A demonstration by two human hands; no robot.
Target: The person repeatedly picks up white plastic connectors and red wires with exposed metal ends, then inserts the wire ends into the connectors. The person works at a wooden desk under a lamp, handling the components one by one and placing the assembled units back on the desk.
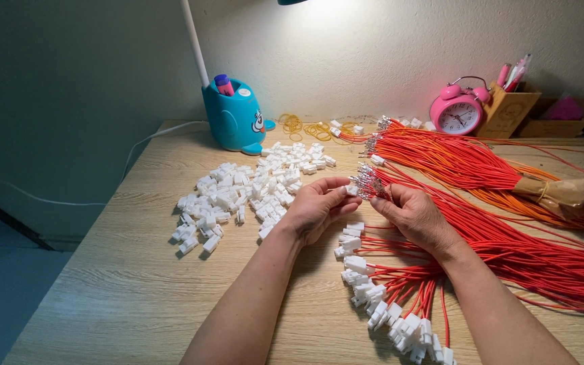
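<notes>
Over wooden desk (123,284), left hand (315,206) pinches white connector (351,190); right hand (410,213) pinches red wires (508,247).

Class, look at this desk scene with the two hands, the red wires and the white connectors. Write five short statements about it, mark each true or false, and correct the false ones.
1. The left hand pinches a small white plastic connector. True.
2. The right hand holds a bunch of thin red wires with metal tips. True.
3. The loose pile of white plastic connectors lies to the right of both hands. False: it lies to their left.
4. The round pink alarm clock stands beside the blue pen holder. False: it stands next to a wooden pen box.
5. The yellow rubber bands lie on the wooden desk. True.
</notes>
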